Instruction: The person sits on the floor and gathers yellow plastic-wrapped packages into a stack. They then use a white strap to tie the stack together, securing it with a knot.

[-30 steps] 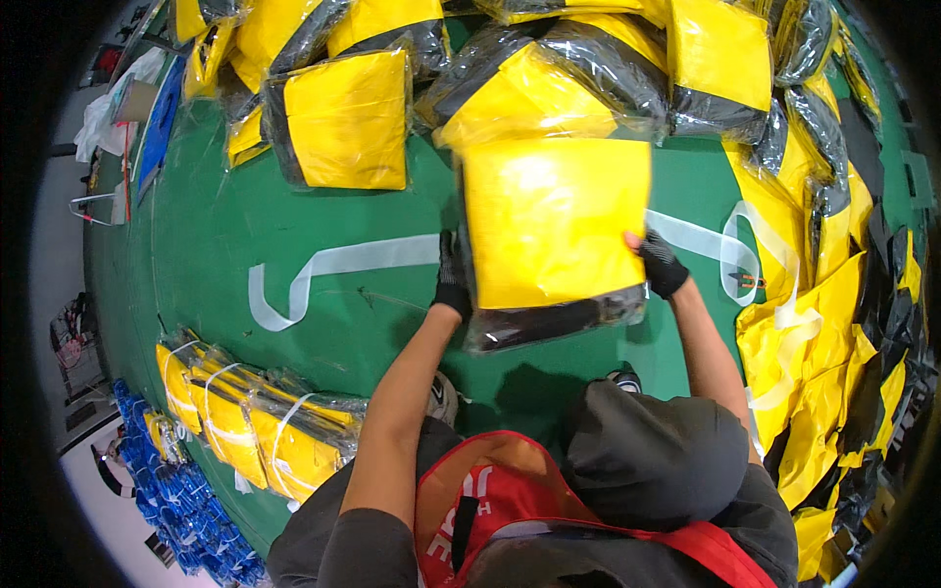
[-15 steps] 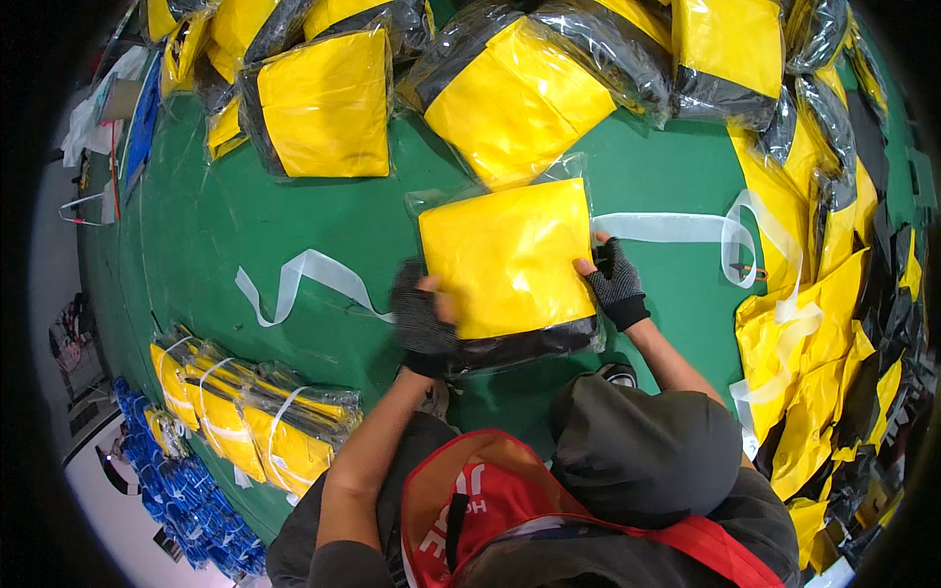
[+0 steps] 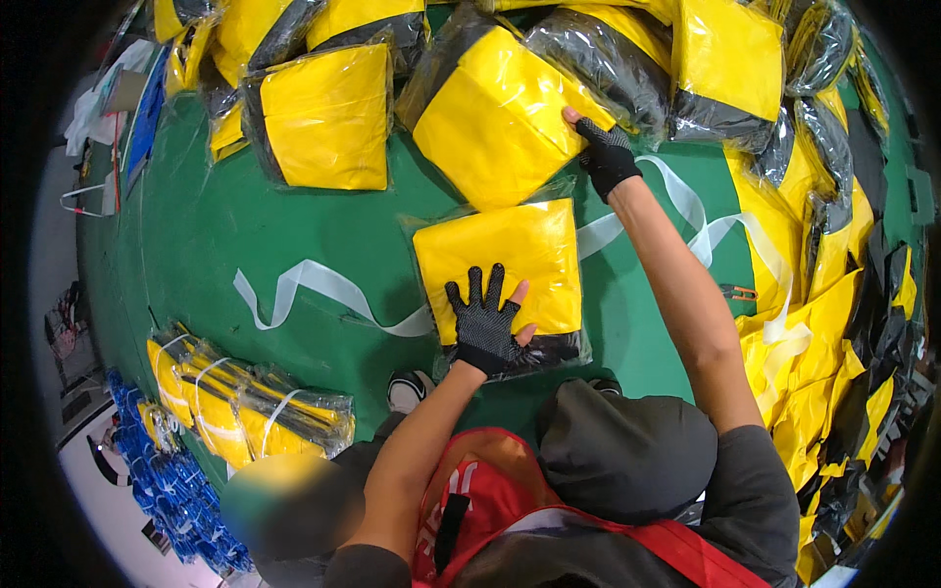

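A flat yellow-and-black folded packet in clear plastic lies in front of me on the green surface. My left hand, in a dark fingerless glove, presses flat on its lower half with the fingers spread. Just beyond it, a second yellow-and-black packet lies turned at an angle. At that one's right corner is my right hand, gloved the same way, thumb on top and the other fingers partly hidden, closed on the edge. A white ribbon passes under the near packet and comes out on both sides.
More bagged packets line the far side. Loose yellow and black sheets pile up at the right, beside small orange-handled snips. A ribbon-tied bundle lies at the near left, with blue bundles past it.
My right hand has left the near packet and reached forward to the angled packet. My left hand has moved from the near packet's left edge onto its top, fingers now spread.
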Demonstrator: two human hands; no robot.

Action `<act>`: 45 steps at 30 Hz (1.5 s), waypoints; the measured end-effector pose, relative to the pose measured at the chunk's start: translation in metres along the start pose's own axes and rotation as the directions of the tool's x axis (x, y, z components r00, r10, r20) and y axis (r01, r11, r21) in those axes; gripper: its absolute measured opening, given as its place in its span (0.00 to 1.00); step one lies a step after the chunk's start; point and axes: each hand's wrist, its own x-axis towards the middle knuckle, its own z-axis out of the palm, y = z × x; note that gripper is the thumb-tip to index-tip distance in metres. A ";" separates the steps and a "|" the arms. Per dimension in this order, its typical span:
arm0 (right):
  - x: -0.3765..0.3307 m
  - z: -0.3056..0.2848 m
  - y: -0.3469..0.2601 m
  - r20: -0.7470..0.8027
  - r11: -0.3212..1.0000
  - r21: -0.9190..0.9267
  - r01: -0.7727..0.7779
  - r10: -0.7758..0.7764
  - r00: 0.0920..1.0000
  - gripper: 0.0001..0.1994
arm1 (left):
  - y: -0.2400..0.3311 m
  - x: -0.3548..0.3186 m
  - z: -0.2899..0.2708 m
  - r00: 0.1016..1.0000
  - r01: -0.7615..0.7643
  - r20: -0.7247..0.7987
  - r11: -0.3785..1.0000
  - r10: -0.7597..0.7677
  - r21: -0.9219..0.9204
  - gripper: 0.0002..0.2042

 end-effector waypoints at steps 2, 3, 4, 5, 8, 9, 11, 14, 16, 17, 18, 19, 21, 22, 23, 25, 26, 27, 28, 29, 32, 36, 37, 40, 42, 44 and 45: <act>-0.021 0.026 -0.010 -0.007 0.932 -0.241 0.272 -0.282 0.960 0.17 | 0.002 0.003 -0.002 1.000 0.007 0.018 1.000 -0.008 0.016 0.31; -0.039 0.041 -0.019 0.011 0.851 -0.436 0.292 -0.319 0.948 0.16 | 0.002 0.002 -0.005 1.000 0.006 0.014 1.000 -0.007 0.027 0.30; -0.056 0.052 -0.023 0.038 0.733 -0.610 0.302 -0.354 0.935 0.15 | 0.000 0.000 -0.005 1.000 -0.006 -0.003 1.000 0.006 0.006 0.29; -0.070 0.055 -0.016 0.053 0.739 -0.513 0.436 -0.480 0.876 0.15 | -0.006 -0.004 -0.003 1.000 -0.015 -0.023 1.000 0.014 -0.012 0.29; -0.139 0.035 -0.030 -0.047 0.939 -0.014 0.344 -0.344 0.938 0.15 | -0.032 -0.019 -0.005 0.941 -0.102 -0.321 0.816 -0.106 -0.569 0.24; -0.162 0.023 -0.035 -0.097 0.956 0.202 0.213 -0.197 0.976 0.15 | -0.045 -0.026 -0.008 0.899 -0.072 -0.349 0.696 -0.265 -0.715 0.28; -0.206 0.000 -0.016 -0.101 0.979 0.201 0.039 -0.019 0.995 0.17 | -0.080 -0.029 -0.028 0.883 0.114 0.086 0.033 -0.462 -0.993 0.37; -0.250 -0.065 0.045 0.008 0.950 -0.255 -0.179 0.187 0.982 0.16 | -0.079 -0.002 -0.100 0.871 0.202 0.451 -0.695 -0.194 -0.690 0.45; -0.264 -0.086 0.079 0.042 0.897 -0.411 -0.164 0.198 0.979 0.19 | -0.081 -0.002 -0.102 0.870 0.234 0.463 -0.683 -0.171 -0.692 0.37; -0.266 -0.083 0.079 0.103 0.891 -0.406 -0.203 0.265 0.959 0.22 | -0.095 -0.015 -0.086 0.826 0.391 0.494 -0.357 -0.271 -0.849 0.29; -0.265 -0.085 0.079 0.148 0.883 -0.405 -0.239 0.321 0.936 0.25 | -0.096 -0.014 -0.074 0.795 0.527 0.488 0.013 -0.360 -0.850 0.23; -0.262 -0.089 0.078 0.191 0.872 -0.405 -0.273 0.373 0.908 0.28 | -0.094 -0.020 -0.066 0.815 0.454 0.467 -0.123 -0.344 -0.883 0.23; -0.246 -0.108 0.070 0.123 0.901 -0.344 -0.263 0.321 0.939 0.34 | -0.082 -0.008 -0.067 0.844 0.411 0.455 -0.201 -0.285 -0.889 0.22; -0.239 -0.115 0.066 0.092 0.913 -0.314 -0.260 0.302 0.949 0.37 | -0.085 -0.005 -0.069 0.847 0.444 0.467 -0.146 -0.253 -0.884 0.22; -0.234 -0.113 0.056 0.098 0.909 -0.396 -0.130 0.182 0.978 0.36 | -0.086 -0.002 -0.069 0.847 0.473 0.482 -0.098 -0.222 -0.876 0.22; -0.221 -0.088 0.023 0.155 0.835 -0.534 0.134 -0.059 0.986 0.36 | -0.106 0.005 -0.075 0.857 0.514 0.489 0.215 -0.160 -0.830 0.23; -0.215 -0.077 0.011 0.232 0.749 -0.632 0.201 -0.065 0.970 0.30 | -0.115 0.012 -0.080 0.856 0.510 0.503 0.368 -0.123 -0.778 0.23; -0.212 -0.072 0.013 0.231 0.692 -0.690 0.213 -0.068 0.970 0.30 | -0.111 0.026 -0.093 0.797 0.575 0.594 0.437 -0.107 -0.692 0.27; -0.212 -0.072 0.022 0.232 0.631 -0.743 0.223 -0.069 0.970 0.29 | -0.109 0.027 -0.100 0.785 0.597 0.607 0.415 -0.124 -0.687 0.27; -0.216 -0.073 0.035 0.215 0.705 -0.680 0.201 -0.071 0.974 0.26 | -0.107 0.027 -0.106 0.775 0.616 0.614 0.391 -0.147 -0.684 0.27; -0.236 -0.070 0.051 0.209 0.610 -0.764 0.209 -0.072 0.975 0.22 | -0.087 0.027 -0.122 0.792 0.604 0.587 0.354 -0.168 -0.714 0.28; -0.234 -0.078 0.070 0.194 0.661 -0.727 0.186 -0.062 0.979 0.21 | -0.113 0.004 -0.091 0.806 0.586 0.536 0.467 -0.253 -0.662 0.43; -0.231 -0.076 0.070 0.255 0.654 -0.720 0.232 -0.062 0.965 0.20 | -0.125 -0.010 -0.088 0.808 0.585 0.509 0.513 -0.297 -0.628 0.45; -0.224 -0.089 0.070 0.347 0.582 -0.771 0.259 0.042 0.937 0.20 | -0.130 -0.012 -0.080 0.752 0.600 0.578 0.694 -0.318 -0.399 0.48; -0.215 -0.104 0.077 0.369 0.514 -0.819 0.257 0.128 0.920 0.20 | -0.085 0.018 -0.122 0.717 0.646 0.638 0.609 -0.279 -0.460 0.49; -0.212 -0.099 0.082 0.406 0.463 -0.842 0.278 0.204 0.891 0.21 | -0.130 -0.001 -0.098 0.889 0.343 0.390 0.914 -0.242 -0.215 0.50; -0.210 -0.107 0.085 0.377 0.418 -0.871 0.258 0.230 0.897 0.22 | -0.109 0.030 -0.120 0.953 0.255 0.198 0.960 -0.229 -0.118 0.45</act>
